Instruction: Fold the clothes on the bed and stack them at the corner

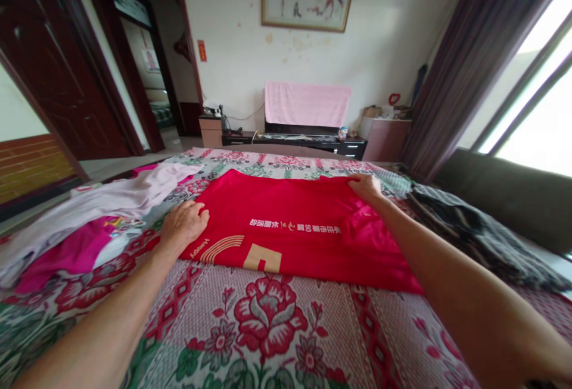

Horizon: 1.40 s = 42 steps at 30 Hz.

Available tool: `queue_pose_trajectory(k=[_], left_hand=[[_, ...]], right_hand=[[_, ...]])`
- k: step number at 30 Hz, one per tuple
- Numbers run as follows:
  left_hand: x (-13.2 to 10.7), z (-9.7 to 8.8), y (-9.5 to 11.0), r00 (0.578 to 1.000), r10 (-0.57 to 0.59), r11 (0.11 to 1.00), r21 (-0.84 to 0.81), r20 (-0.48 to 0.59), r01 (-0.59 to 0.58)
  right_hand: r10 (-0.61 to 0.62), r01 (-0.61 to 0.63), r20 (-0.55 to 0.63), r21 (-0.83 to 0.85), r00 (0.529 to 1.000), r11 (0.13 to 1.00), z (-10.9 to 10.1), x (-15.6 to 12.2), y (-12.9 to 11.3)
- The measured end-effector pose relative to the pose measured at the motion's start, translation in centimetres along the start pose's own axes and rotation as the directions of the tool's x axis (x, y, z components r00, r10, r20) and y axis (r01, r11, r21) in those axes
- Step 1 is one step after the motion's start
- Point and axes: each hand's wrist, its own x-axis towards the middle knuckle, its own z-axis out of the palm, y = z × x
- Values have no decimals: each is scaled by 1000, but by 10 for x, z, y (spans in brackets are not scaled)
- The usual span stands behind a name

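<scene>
A red T-shirt (286, 216) with white lettering and a gold print lies folded into a wide band on a flowered bedspread (322, 329). At its left edge, my left hand (185, 220) is closed with the fingers curled on the cloth. My right hand (365, 187) pinches the far edge of the shirt near its right corner. The right part of the shirt looks wrinkled, and my right forearm hides some of it. The lettering appears upside down from here.
Pale and magenta clothes (102, 222) lie in a heap on the left. A dark striped blanket (482, 228) rests at the right beside a grey sofa back (509, 192). Beyond the bed stands a low black cabinet (295, 140) with a television under a pink cloth (308, 103).
</scene>
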Motion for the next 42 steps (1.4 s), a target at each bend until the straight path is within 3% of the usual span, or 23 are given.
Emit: queue_pose_trajectory(k=[5, 9, 12, 15, 18, 21, 24, 26, 29, 32, 36, 39, 42], left_hand=[[1, 4, -1, 1000, 0, 1000, -14, -11, 0], [1, 6, -2, 1000, 7, 1000, -20, -27, -7], [2, 7, -2, 999, 15, 1000, -17, -34, -16], [2, 8, -2, 999, 9, 1000, -10, -31, -9], [1, 6, 0, 1000, -5, 1000, -6, -14, 4], [1, 3, 2, 1000, -22, 1000, -2, -3, 22], [0, -1, 5, 999, -41, 999, -9, 2, 41], [-1, -2, 6, 999, -48, 999, -21, 5, 48], [-2, -3, 7, 999, -53, 998, -41, 2, 53], [-3, -3, 8, 998, -64, 997, -50, -10, 64], [-2, -3, 8, 998, -57, 997, -49, -13, 57], [-2, -2, 8, 999, -44, 998, -46, -21, 43], [-4, 0, 6, 999, -48, 998, -51, -21, 47]], right_hand=[[-103, 103, 176, 11, 979, 995, -35, -21, 13], [-167, 207, 358, -75, 918, 976, -49, -31, 25], [-209, 258, 276, -155, 938, 954, -48, -35, 6], [-306, 330, 169, -137, 937, 934, -32, -40, -36], [-377, 399, 197, -86, 905, 913, -1, -47, -82], [-310, 341, 269, -77, 912, 937, 32, -52, -114], [-198, 245, 311, -120, 930, 962, 55, -56, -130], [-155, 198, 277, -136, 948, 971, 62, -57, -136], [-233, 248, 157, -78, 960, 966, 59, -59, -139], [-435, 439, 95, -26, 895, 898, 44, -69, -138], [-632, 641, 185, 16, 752, 767, 23, -97, -130], [-649, 659, 243, 48, 721, 750, 22, -119, -121], [-672, 665, 183, 108, 717, 739, 31, -131, -113]])
